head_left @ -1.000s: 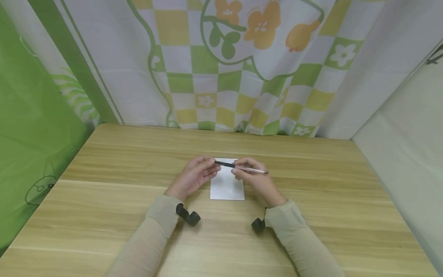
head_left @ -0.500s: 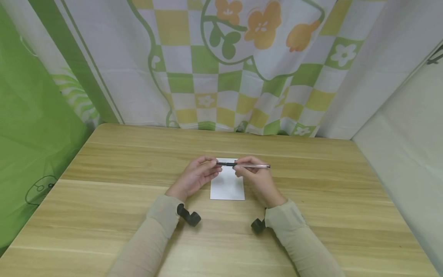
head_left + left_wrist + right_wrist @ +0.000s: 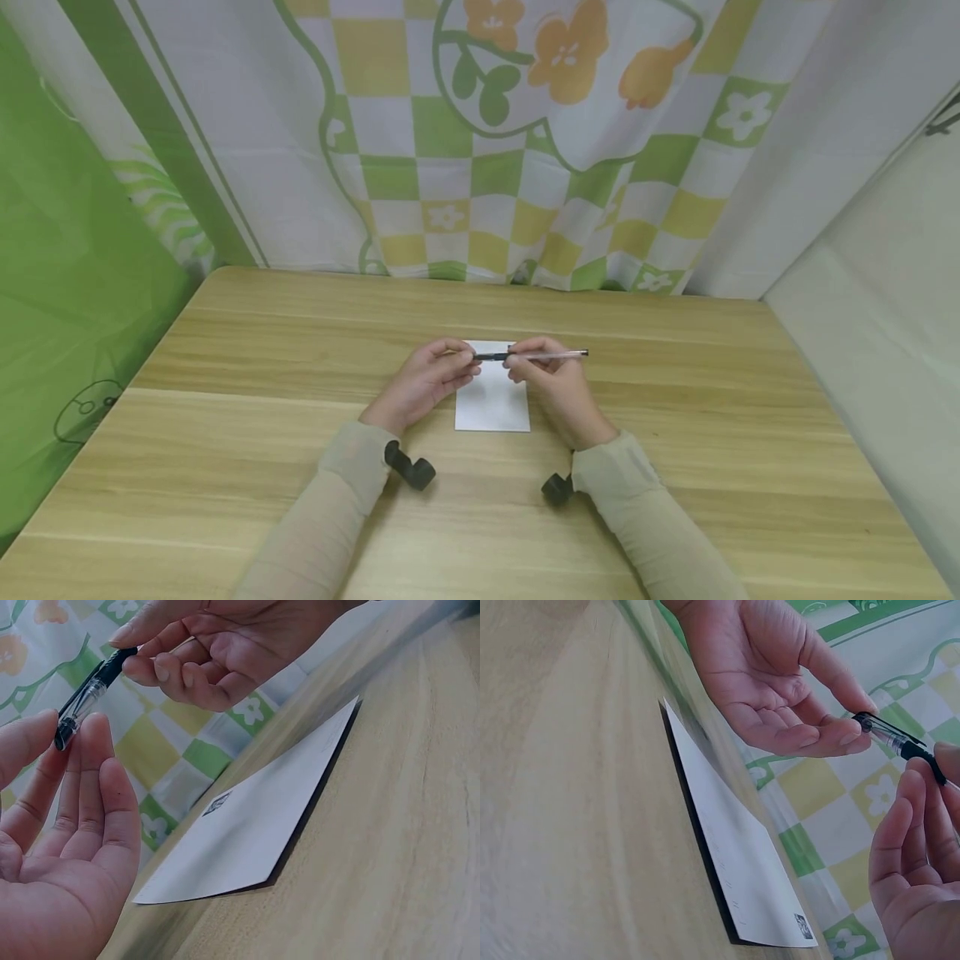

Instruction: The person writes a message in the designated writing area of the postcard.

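Observation:
My left hand (image 3: 427, 379) pinches the cap end of a slim pen (image 3: 491, 357) between thumb and fingertips. Thumb and fingers of my right hand (image 3: 558, 383) grip the pen at its black grip section, and its clear barrel extends to the right. In the left wrist view, a clear cap (image 3: 84, 705) with a dark clip covers the pen's tip, and the other fingers of both hands are loosely bent. Beneath the hands, a white rectangular sheet (image 3: 492, 407) with a dark edge lies on the table. A small dark printed picture (image 3: 802, 925) marks one corner.
The wooden table (image 3: 225, 467) reaches back to a checked, flowered curtain (image 3: 495, 175). Green cloth (image 3: 67, 292) hangs at the left, a pale wall (image 3: 877, 308) stands at the right. Black wrist cameras (image 3: 411, 468) project from both sleeves.
The pen's right end has risen, so it no longer slopes down to the right but lies nearly level, tilted slightly up. Both hands stay almost in place; the sheet has not moved.

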The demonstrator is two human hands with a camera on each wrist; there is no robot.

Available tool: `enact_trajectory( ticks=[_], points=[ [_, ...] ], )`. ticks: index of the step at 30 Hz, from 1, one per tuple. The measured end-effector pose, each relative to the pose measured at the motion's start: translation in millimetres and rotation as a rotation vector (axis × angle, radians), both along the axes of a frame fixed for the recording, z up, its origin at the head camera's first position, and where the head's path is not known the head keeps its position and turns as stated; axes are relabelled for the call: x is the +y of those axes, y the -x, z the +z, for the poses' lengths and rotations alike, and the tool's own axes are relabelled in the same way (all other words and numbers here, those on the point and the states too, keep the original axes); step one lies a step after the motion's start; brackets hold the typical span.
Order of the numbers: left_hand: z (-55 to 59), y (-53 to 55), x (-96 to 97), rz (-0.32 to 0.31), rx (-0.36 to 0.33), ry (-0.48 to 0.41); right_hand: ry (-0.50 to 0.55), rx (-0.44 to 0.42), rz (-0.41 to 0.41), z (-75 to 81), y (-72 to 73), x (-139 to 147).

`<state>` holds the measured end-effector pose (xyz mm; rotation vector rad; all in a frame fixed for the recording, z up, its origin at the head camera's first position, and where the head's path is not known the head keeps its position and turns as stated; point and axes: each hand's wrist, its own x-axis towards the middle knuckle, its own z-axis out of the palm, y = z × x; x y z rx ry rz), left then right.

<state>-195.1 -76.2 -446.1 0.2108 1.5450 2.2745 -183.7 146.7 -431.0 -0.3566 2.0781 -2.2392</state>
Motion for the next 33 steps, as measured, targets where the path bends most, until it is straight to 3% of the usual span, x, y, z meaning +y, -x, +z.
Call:
enact_trajectory(
  ticks=[11, 25, 33],
  points=[
    [0.6, 1.3, -0.2, 0.024, 0.004, 0.052, 0.005, 0.021, -0.030, -1.9, 2.1, -0.8],
    [-1.3, 1.5, 1.3, 0.064, -0.015, 0.012, 0.008, 0.046, -0.043, -4.5, 1.3, -1.1],
    [-1.4, 0.6, 0.5, 0.055, -0.016, -0.001, 0.020, 0.061, -0.038, -5.6, 0.0, -0.1]
  ],
)
